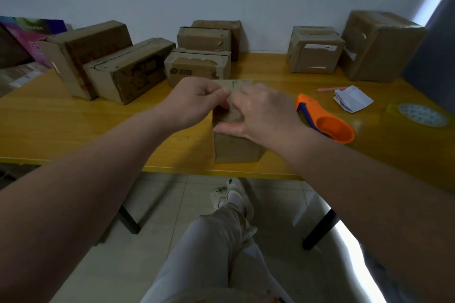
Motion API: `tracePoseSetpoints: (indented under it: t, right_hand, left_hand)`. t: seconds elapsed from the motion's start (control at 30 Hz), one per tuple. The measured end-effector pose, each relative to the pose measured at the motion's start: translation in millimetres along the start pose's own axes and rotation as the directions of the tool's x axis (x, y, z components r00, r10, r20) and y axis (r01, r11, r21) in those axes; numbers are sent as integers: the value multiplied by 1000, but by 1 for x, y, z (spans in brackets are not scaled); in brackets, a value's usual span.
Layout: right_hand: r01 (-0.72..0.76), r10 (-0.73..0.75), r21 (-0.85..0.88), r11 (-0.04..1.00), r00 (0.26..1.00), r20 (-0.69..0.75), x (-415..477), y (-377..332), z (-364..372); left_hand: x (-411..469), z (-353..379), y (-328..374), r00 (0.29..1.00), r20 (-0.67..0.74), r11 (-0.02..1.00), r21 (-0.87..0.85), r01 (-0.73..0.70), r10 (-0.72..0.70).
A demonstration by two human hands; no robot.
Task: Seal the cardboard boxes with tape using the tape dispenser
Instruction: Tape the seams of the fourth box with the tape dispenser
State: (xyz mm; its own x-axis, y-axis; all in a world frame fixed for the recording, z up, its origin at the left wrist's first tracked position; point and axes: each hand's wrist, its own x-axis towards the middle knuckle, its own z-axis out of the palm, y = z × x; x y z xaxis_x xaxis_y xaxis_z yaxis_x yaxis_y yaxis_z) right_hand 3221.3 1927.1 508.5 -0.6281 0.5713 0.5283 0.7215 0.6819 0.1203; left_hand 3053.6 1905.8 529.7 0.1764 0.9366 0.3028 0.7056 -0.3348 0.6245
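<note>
Along the far edge of the yellow table [73,130], towards its left corner, we see two long cardboard boxes [93,49] lying side by side. Their torn top seams show no fresh tape that we can make out, so we judge them still to be sealed. The stack of boxes [199,66] at the middle of the far edge carries old strips, but we cannot tell whether these count as finished. Near the front edge stands the small cardboard box [236,147], the one in hand. Our left hand [197,98] pinches its top flap with curled fingers, and our right hand [263,115] arches over the top, thumb laid along the near rim, holding the flaps down. No tape lies across this seam yet, so we take the step to be closing, not taping. The orange tape dispenser [327,123] lies on the table just to the right of that box, untouched by either hand. Two glossy boxes [315,51] towards the far right corner look already taped, so most of the work seems left.
</note>
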Motion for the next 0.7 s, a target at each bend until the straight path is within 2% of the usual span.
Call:
tracePoseSetpoints:
  t: [0.17,0.3,0.43,0.57,0.7]
  right_hand:
    - [-62,61,15,998,998,26,1,-3,3]
    - [-35,18,150,988,994,109,0,4,0]
    - [-77,3,302,950,971,238,2,16,-6]
    - [-217,32,462,860,926,376,7,28,-16]
    - [-386,92,487,783,847,524,3,48,-30]
  left_hand:
    - [0,1,0,1000,-10,1000,1,1,-1]
    - [-2,2,1,999,-28,998,47,-41,43]
    - [-3,2,1,997,-28,994,82,-66,69]
    - [-2,1,2,998,-24,993,103,-52,55]
    - [-1,-1,5,1000,11,1000,28,2,-3]
